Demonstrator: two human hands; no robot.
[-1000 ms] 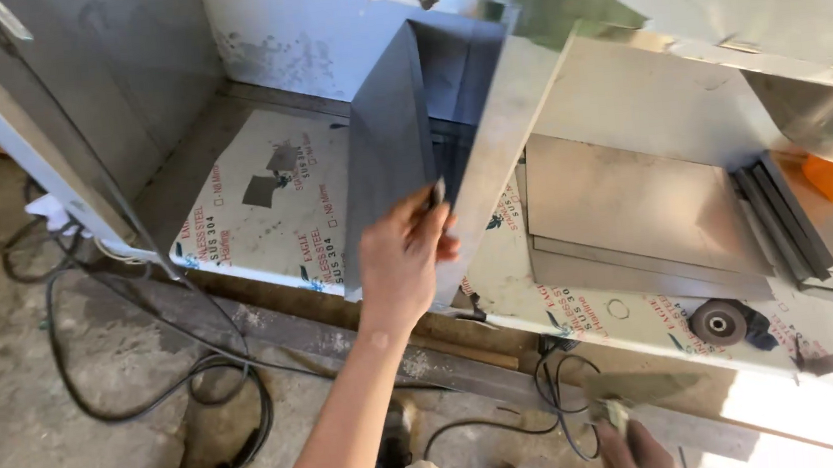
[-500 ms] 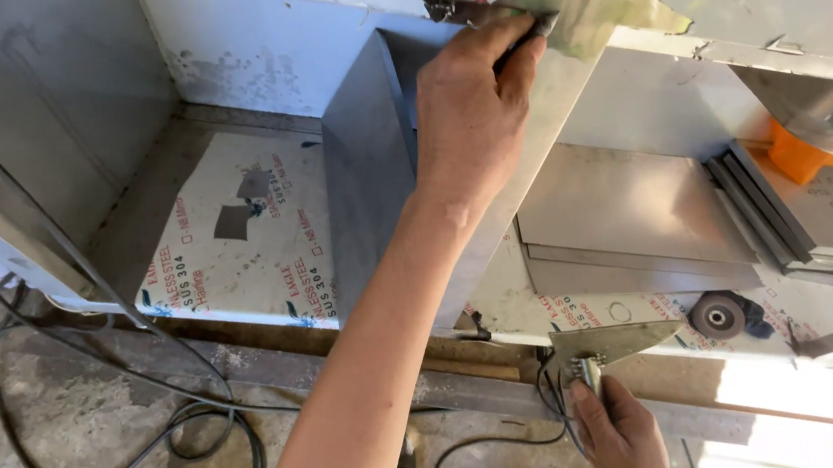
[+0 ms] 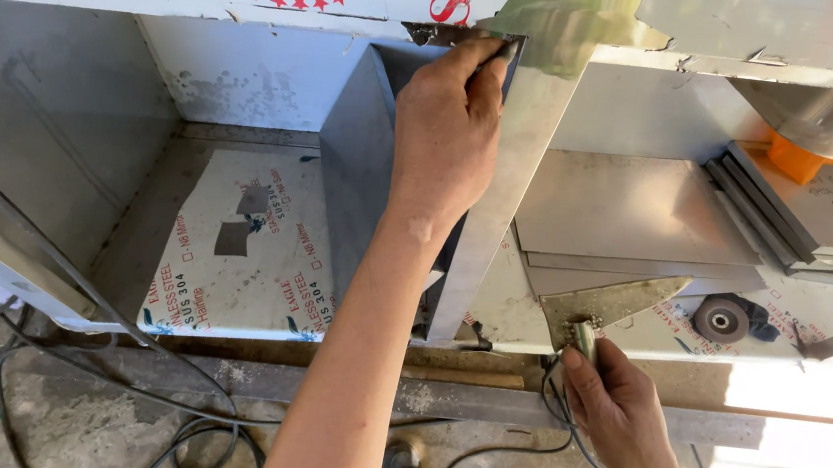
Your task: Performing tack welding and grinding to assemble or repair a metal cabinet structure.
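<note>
Stainless divider panel (image 3: 358, 199) stands upright in cabinet, left hand (image 3: 443, 136) clenched on its far top edge; right hand (image 3: 612, 403) grasps triangular square (image 3: 608, 303), joint unfixed.

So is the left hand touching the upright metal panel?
Touching: the head view shows the left hand with its fingers curled over the top edge of the upright metal panel.

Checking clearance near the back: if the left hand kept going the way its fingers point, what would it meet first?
The left hand already grips the upright metal panel at its top. Straight on, it would likely meet the white back wall, though depth is unclear.
</note>
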